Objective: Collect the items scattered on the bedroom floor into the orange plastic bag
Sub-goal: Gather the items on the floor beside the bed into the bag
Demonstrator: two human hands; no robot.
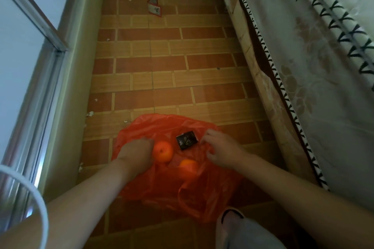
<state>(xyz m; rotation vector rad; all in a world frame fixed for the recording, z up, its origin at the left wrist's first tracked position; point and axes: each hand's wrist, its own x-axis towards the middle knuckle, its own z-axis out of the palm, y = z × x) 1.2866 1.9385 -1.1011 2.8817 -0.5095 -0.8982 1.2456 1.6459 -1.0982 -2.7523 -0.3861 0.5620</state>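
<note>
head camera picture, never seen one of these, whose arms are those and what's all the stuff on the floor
There is no machine here. A person wears a wide-angle camera on the head, so you look down along their own two bare arms at a tiled brick-pattern floor, between a wall and a bed with a pale patterned cover.

On the floor lies a crumpled orange plastic bag. On it sit a round orange fruit, a second orange fruit partly veiled by the plastic, and a small black packet with pale print.

The left hand rests on the bag beside the first fruit. The right hand appears to pinch the bag's edge near the packet.

Farther off, a folded red-edged card and small white scraps are not yet collected.
</note>
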